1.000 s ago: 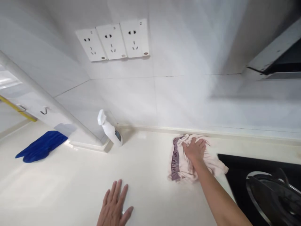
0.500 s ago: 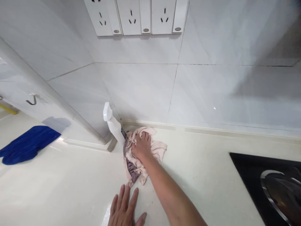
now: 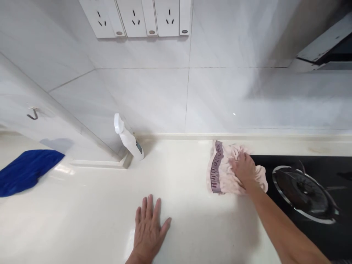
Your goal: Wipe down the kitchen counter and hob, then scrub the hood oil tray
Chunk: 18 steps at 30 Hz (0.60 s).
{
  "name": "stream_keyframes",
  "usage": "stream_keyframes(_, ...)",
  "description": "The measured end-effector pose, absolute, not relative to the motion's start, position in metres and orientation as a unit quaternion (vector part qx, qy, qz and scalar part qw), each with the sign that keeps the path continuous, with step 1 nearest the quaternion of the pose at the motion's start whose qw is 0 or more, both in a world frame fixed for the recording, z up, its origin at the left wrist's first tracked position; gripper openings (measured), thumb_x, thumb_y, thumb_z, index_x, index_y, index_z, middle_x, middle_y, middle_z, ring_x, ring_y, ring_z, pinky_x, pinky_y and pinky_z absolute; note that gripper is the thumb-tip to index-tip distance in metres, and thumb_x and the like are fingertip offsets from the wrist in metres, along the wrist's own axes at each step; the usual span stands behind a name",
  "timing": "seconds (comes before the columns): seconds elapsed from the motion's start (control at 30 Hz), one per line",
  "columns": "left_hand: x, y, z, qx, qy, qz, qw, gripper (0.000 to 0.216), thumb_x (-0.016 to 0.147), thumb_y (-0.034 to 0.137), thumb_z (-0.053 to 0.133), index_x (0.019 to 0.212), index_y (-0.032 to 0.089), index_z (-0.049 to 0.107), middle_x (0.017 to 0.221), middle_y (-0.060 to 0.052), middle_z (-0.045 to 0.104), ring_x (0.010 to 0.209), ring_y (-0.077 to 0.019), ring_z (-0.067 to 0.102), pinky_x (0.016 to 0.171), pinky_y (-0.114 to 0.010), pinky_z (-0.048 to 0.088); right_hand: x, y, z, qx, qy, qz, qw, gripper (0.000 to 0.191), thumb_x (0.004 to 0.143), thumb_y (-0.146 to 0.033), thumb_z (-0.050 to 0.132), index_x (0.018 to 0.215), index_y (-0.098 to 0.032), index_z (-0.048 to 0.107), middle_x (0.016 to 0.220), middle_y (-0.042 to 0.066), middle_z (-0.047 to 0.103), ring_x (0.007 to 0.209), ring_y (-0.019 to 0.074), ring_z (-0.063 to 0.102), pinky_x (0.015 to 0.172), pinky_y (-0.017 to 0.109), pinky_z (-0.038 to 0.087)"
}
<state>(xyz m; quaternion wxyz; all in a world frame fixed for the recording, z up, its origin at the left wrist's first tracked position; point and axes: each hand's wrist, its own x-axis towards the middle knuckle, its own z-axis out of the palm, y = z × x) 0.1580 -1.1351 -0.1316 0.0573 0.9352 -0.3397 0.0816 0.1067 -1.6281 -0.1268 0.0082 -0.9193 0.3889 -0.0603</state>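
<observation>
My right hand (image 3: 244, 168) presses down on a pink towel (image 3: 227, 172) with a purple printed band, its fingers curled into the folds. The towel lies on the pale countertop (image 3: 176, 176), and its right end reaches the left edge of the black gas stove (image 3: 268, 220). My left hand (image 3: 150, 225) rests flat on the counter with fingers spread, holding nothing. A white spray bottle (image 3: 130, 143) stands in the corner by the wall, well to the left of the towel.
A blue cloth (image 3: 30, 170) lies on the counter at the far left, past the wall's jutting edge. A hook (image 3: 33, 113) is fixed to that wall. Sockets (image 3: 137, 18) sit on the tiled wall above. At upper right is the corner of a metal appliance (image 3: 327, 47).
My right hand has slid the towel along the counter from beside the spray bottle, rightward to the stove's edge. The towel is spread flatter. The view has shifted right.
</observation>
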Motion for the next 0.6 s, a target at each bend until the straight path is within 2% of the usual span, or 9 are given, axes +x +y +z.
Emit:
stream_keyframes(0.07, 0.158, -1.134, -0.13, 0.937, -0.333, 0.073, 0.079, 0.087, 0.092, 0.052, 0.055, 0.162, 0.023, 0.013, 0.167, -0.019, 0.027, 0.155, -0.038, 0.023, 0.118, -0.061, 0.03, 0.131, -1.58, -0.118, -0.917, 0.393, -0.028, 0.069, 0.068, 0.099, -0.056, 0.035, 0.155, -0.017, 0.04, 0.16, 0.023, 0.034, 0.147, 0.045, 0.029, 0.113, 0.062, 0.027)
stream_keyframes(0.17, 0.157, -1.133, -0.124, 0.937, -0.317, 0.057, 0.136, 0.088, 0.094, 0.048, 0.053, 0.163, 0.025, 0.004, 0.17, -0.018, 0.018, 0.156, -0.0375, 0.017, 0.12, -0.062, 0.029, 0.167, -1.474, -0.103, -0.938, 0.318, 0.01, 0.136, 0.065, 0.096, -0.06, 0.044, 0.15, -0.025, 0.049, 0.166, 0.017, 0.024, 0.151, 0.0499, 0.014, 0.116, 0.067, 0.018)
stream_keyframes(0.27, 0.156, -1.129, -0.114, 0.93, -0.293, 0.052, 0.216, 0.082, 0.097, 0.04, 0.047, 0.162, 0.028, -0.001, 0.171, -0.015, 0.011, 0.157, -0.0381, 0.009, 0.119, -0.066, 0.029, 0.158, -1.368, -0.087, -0.964, 0.168, 0.031, 0.206, 0.066, 0.093, -0.062, 0.051, 0.149, -0.026, 0.051, 0.169, 0.014, 0.019, 0.153, 0.0488, 0.009, 0.118, 0.068, 0.012)
stream_keyframes(0.37, 0.15, -1.112, -0.105, 0.921, -0.276, 0.048, 0.27, 0.073, 0.099, 0.035, 0.041, 0.162, 0.034, 0.002, 0.172, -0.011, 0.01, 0.157, -0.0379, 0.013, 0.117, -0.068, 0.032, 0.107, -1.309, -0.078, -0.966, 0.005, 0.037, 0.257, 0.064, 0.096, -0.06, 0.049, 0.149, -0.024, 0.049, 0.17, 0.012, 0.016, 0.155, 0.0427, 0.006, 0.12, 0.065, 0.013)
stream_keyframes(0.43, 0.143, -1.094, -0.103, 0.924, -0.282, 0.036, 0.257, 0.068, 0.1, 0.035, 0.039, 0.161, 0.038, 0.008, 0.172, -0.009, 0.011, 0.156, -0.0378, 0.019, 0.116, -0.068, 0.034, 0.07, -1.312, -0.078, -0.96, -0.07, 0.034, 0.269, 0.06, 0.098, -0.06, 0.045, 0.147, -0.026, 0.051, 0.17, 0.009, 0.018, 0.155, 0.0374, 0.007, 0.122, 0.062, 0.013)
stream_keyframes(0.5, 0.134, -1.077, -0.103, 0.934, -0.289, 0.026, 0.21, 0.067, 0.099, 0.038, 0.039, 0.16, 0.04, 0.011, 0.172, -0.008, 0.013, 0.155, -0.038, 0.021, 0.114, -0.067, 0.036, 0.048, -1.351, -0.081, -0.963, -0.071, 0.044, 0.256, 0.055, 0.098, -0.058, 0.045, 0.142, -0.028, 0.055, 0.168, 0.007, 0.025, 0.154, 0.0354, 0.016, 0.122, 0.062, 0.011)
stream_keyframes(0.57, 0.124, -1.067, -0.105, 0.943, -0.289, 0.02, 0.161, 0.069, 0.099, 0.041, 0.041, 0.161, 0.038, 0.012, 0.171, -0.009, 0.015, 0.156, -0.0379, 0.019, 0.112, -0.066, 0.037, 0.045, -1.417, -0.086, -0.975, 0.024, 0.049, 0.213, 0.05, 0.097, -0.055, 0.048, 0.137, -0.028, 0.061, 0.164, 0.009, 0.034, 0.15, 0.0377, 0.025, 0.12, 0.067, 0.011)
stream_keyframes(0.6, 0.121, -1.065, -0.107, 0.946, -0.294, 0.019, 0.139, 0.069, 0.098, 0.042, 0.041, 0.161, 0.038, 0.012, 0.171, -0.01, 0.017, 0.156, -0.037, 0.019, 0.113, -0.066, 0.035, 0.049, -1.455, -0.088, -0.979, 0.09, 0.038, 0.181, 0.048, 0.098, -0.053, 0.047, 0.135, -0.027, 0.063, 0.164, 0.009, 0.035, 0.15, 0.0392, 0.024, 0.12, 0.067, 0.01)
